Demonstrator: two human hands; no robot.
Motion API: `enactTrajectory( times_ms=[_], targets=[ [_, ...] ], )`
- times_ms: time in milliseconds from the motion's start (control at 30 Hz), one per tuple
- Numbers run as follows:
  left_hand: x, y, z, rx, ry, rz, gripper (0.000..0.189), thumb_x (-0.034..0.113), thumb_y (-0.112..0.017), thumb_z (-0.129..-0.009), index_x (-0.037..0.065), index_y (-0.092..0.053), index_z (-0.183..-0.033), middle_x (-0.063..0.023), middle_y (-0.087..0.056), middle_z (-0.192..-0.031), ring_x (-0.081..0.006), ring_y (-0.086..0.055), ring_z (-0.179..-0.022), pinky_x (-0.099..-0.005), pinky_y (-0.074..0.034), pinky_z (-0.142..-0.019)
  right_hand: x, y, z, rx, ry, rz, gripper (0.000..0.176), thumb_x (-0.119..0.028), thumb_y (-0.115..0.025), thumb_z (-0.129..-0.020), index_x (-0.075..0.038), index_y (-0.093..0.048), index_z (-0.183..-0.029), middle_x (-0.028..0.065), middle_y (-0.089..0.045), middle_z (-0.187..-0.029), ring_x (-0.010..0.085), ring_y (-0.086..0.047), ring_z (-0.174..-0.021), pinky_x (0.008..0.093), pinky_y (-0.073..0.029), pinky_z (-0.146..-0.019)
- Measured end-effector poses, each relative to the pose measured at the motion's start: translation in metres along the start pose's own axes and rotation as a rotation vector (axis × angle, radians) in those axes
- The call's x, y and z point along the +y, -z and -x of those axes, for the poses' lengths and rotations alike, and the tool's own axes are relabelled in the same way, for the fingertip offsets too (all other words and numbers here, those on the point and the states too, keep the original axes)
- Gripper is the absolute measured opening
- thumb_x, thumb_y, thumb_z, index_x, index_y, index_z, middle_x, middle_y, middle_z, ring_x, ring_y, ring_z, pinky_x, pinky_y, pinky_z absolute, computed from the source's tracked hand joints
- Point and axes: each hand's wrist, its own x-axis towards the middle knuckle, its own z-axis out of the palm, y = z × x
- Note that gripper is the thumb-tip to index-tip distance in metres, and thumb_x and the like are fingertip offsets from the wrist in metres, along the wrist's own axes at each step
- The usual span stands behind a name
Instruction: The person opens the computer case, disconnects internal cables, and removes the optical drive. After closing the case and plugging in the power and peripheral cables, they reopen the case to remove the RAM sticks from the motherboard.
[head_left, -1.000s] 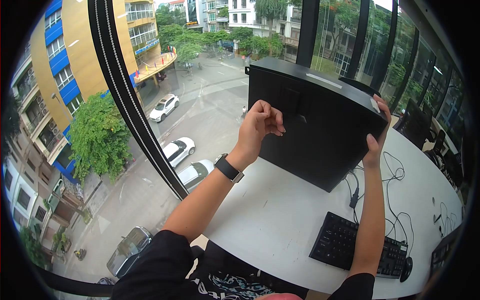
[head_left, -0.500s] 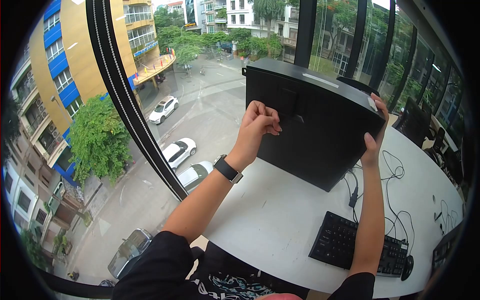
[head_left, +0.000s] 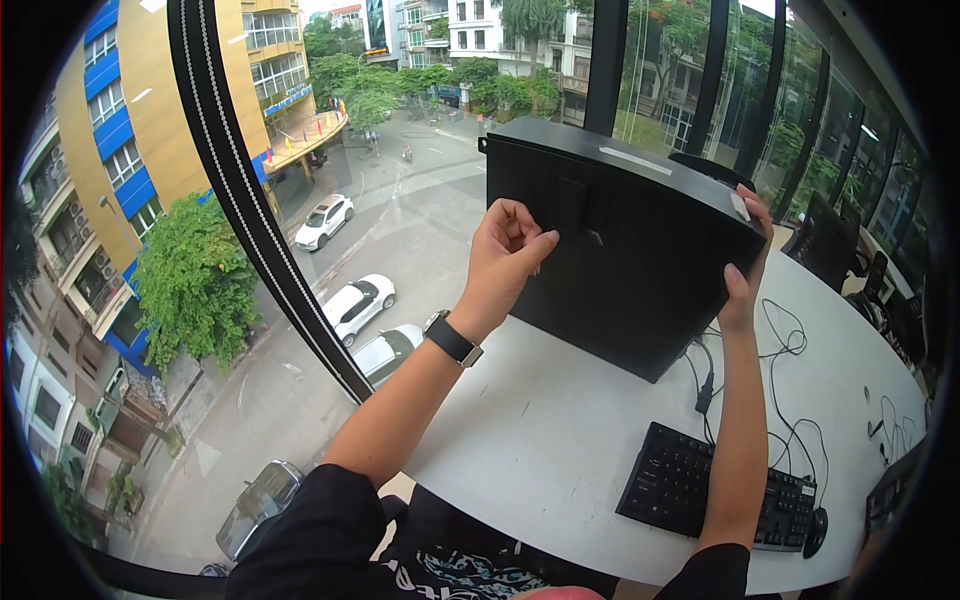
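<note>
Showing a flat black side, the case (head_left: 625,285) is clasped by the right hand (head_left: 746,258) — left hand (head_left: 505,250) curled, hold unclear.

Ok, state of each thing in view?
Black boxy computer case: held at its right side.
Right hand: gripping the case.
Left hand: curled, contact with case unclear.
Black rectangular keyboard: flat on the curved white desk, partly hidden by the right forearm.
Black oval mouse: beside the keyboard.
Black cable plug: connection unclear.
Watch with black strap: fastened.
</note>
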Motion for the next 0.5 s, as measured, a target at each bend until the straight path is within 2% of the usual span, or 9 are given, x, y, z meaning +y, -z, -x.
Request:
enactTrajectory(
  times_ms=[67, 100, 167, 200, 267, 300, 400, 433, 500],
  targets=[
    [-0.01, 0.005, -0.002, 0.044, -0.123, -0.101, 0.03, 0.004, -0.075, -0.089, 0.01, -0.05, -0.103, -0.0005, -0.06, -0.097, -0.0063, -0.056, -0.082, -0.0231, -0.046, -0.071, -0.001, -0.001, 0.0, 0.0, 0.001, 0.001, 0.086, -0.052, -0.065, -0.074, -0.013, -0.04, -0.147, 0.0181, -0.038, -0.153, 0.0317, -0.04, -0.141, 0.0445, -0.036, -0.115],
    [-0.013, 0.009, -0.006, 0.047, -0.123, -0.1, 0.03, 0.004, -0.075, -0.089, 0.01, -0.05, -0.103, -0.0005, -0.06, -0.097, -0.0063, -0.056, -0.082, -0.0231, -0.046, -0.071, -0.001, -0.002, 0.0, 0.009, 0.001, -0.011, 0.086, -0.052, -0.065, -0.075, -0.012, -0.04, -0.146, 0.0182, -0.039, -0.153, 0.032, -0.039, -0.141, 0.0445, -0.035, -0.116],
    [-0.006, 0.014, -0.008, 0.231, -0.426, -0.609, 0.04, 0.012, -0.077, -0.087, 0.007, -0.053, -0.119, -0.0096, -0.058, -0.122, -0.0179, -0.056, -0.112, -0.0331, -0.046, -0.095, 0.001, -0.002, 0.002, 0.006, -0.002, -0.028, 0.086, -0.053, -0.065, -0.075, -0.011, -0.041, -0.146, 0.0183, -0.039, -0.152, 0.0323, -0.039, -0.142, 0.0446, -0.033, -0.117],
    [0.003, 0.012, -0.01, 0.228, -0.439, -0.609, 0.04, 0.012, -0.077, -0.087, 0.007, -0.053, -0.119, -0.0096, -0.058, -0.122, -0.0179, -0.056, -0.112, -0.0331, -0.046, -0.095, 0.005, 0.0, 0.002, 0.004, 0.014, -0.028, 0.086, -0.053, -0.065, -0.076, -0.01, -0.041, -0.146, 0.0185, -0.04, -0.152, 0.0328, -0.038, -0.142, 0.0448, -0.031, -0.118],
    [0.022, 0.001, -0.018, 0.311, -0.745, -1.042, 0.062, 0.025, -0.079, -0.086, 0.007, -0.049, -0.137, -0.0179, -0.042, -0.149, -0.0328, -0.038, -0.14, -0.0454, -0.031, -0.116, 0.008, 0.005, 0.001, 0.025, 0.045, -0.019, 0.086, -0.054, -0.065, -0.077, -0.009, -0.041, -0.146, 0.0186, -0.041, -0.152, 0.0333, -0.037, -0.143, 0.0451, -0.029, -0.119],
    [0.02, 0.002, -0.027, 0.236, -0.739, -1.038, 0.083, 0.04, -0.082, -0.082, 0.01, -0.044, -0.149, -0.0237, -0.026, -0.162, -0.0468, -0.018, -0.151, -0.0569, -0.025, -0.119, 0.007, 0.005, 0.001, 0.011, 0.052, 0.002, 0.085, -0.054, -0.064, -0.078, -0.008, -0.042, -0.146, 0.0188, -0.041, -0.152, 0.0337, -0.037, -0.143, 0.0453, -0.027, -0.119],
    [0.022, -0.014, -0.037, 0.168, -0.726, -1.156, 0.097, 0.044, -0.086, -0.078, 0.012, -0.037, -0.156, -0.0209, -0.02, -0.166, -0.045, -0.013, -0.154, -0.0542, -0.018, -0.123, 0.006, 0.005, 0.0, -0.001, 0.069, 0.016, 0.085, -0.055, -0.064, -0.079, -0.008, -0.042, -0.147, 0.0192, -0.041, -0.153, 0.0339, -0.036, -0.144, 0.0456, -0.025, -0.12],
    [0.019, -0.015, -0.04, 0.178, -0.726, -1.218, 0.102, 0.047, -0.087, -0.075, 0.016, -0.036, -0.158, -0.0214, -0.017, -0.168, -0.0472, -0.008, -0.154, -0.0571, -0.018, -0.122, 0.004, 0.004, 0.001, 0.001, 0.057, 0.012, 0.086, -0.055, -0.064, -0.079, -0.008, -0.042, -0.147, 0.0191, -0.042, -0.153, 0.034, -0.036, -0.144, 0.0456, -0.025, -0.12],
    [0.017, -0.014, -0.041, 0.19, -0.737, -1.228, 0.099, 0.046, -0.087, -0.075, 0.016, -0.039, -0.156, -0.0215, -0.018, -0.167, -0.0474, -0.009, -0.154, -0.0576, -0.02, -0.122, 0.004, 0.003, -0.001, 0.001, 0.054, 0.006, 0.086, -0.055, -0.064, -0.079, -0.007, -0.042, -0.147, 0.0191, -0.042, -0.153, 0.034, -0.036, -0.145, 0.0456, -0.024, -0.121]
  ],
)
